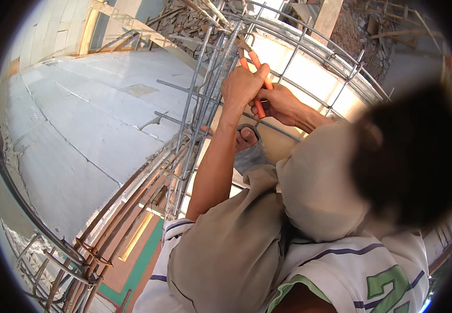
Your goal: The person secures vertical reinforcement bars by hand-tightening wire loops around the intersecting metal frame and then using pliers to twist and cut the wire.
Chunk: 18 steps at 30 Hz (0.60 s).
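A pair of pincers (253,56) with orange handles points away from me, its metal jaws at the upright rebar (229,52) of a steel cage. A short bent bit of wire stands by the jaws; whether they bite on it is too small to tell. My left hand (242,86) is closed round the handles, its thumb lying along one of them. From the right, my right hand (283,104) grips the lower part of a handle, fingers curled. Both hands are touching. Beneath them is my foot (246,139), close to the horizontal bars.
Grey block masonry (90,120) spreads to the left. Rebar ends (168,116) jut over it. Bundled long bars (132,208) run down at the lower left. Wooden planks (328,18) and rubble (184,26) lie beyond the cage. A dark blurred shape (413,161) blocks the right side.
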Motion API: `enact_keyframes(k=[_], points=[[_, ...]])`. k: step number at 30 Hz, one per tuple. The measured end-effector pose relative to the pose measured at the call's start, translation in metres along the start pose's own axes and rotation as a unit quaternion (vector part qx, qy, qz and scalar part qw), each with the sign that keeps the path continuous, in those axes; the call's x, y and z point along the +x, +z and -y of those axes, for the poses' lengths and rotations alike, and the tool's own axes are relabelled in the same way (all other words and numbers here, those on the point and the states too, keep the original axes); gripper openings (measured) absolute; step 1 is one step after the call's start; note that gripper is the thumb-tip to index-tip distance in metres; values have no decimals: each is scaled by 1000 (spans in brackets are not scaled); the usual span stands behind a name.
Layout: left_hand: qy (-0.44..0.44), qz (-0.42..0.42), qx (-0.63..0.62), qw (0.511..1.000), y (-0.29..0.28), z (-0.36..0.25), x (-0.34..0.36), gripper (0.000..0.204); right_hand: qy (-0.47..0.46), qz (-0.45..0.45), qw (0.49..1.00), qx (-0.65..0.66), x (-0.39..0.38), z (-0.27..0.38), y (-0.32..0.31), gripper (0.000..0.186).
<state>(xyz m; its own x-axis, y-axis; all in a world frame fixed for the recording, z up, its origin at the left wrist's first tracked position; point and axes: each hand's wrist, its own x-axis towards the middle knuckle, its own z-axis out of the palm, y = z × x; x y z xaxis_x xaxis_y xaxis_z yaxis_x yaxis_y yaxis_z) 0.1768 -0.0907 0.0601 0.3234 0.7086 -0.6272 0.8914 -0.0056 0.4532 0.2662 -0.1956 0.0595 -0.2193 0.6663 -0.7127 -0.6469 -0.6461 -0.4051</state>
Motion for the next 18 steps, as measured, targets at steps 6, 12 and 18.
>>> enact_keyframes(k=[6, 12, 18], points=[[-15, 150, -213, 965, -3, 7, 17, 58, 26, 123, 968, 218, 3, -1, -19, 25], [-101, 209, -436, 870, 12, 16, 22, 30, 36, 171, 954, 243, 18, -24, -18, 34], [-87, 116, -360, 922, 24, 0, 16, 35, -36, -120, 937, -325, -24, 12, -3, 32]])
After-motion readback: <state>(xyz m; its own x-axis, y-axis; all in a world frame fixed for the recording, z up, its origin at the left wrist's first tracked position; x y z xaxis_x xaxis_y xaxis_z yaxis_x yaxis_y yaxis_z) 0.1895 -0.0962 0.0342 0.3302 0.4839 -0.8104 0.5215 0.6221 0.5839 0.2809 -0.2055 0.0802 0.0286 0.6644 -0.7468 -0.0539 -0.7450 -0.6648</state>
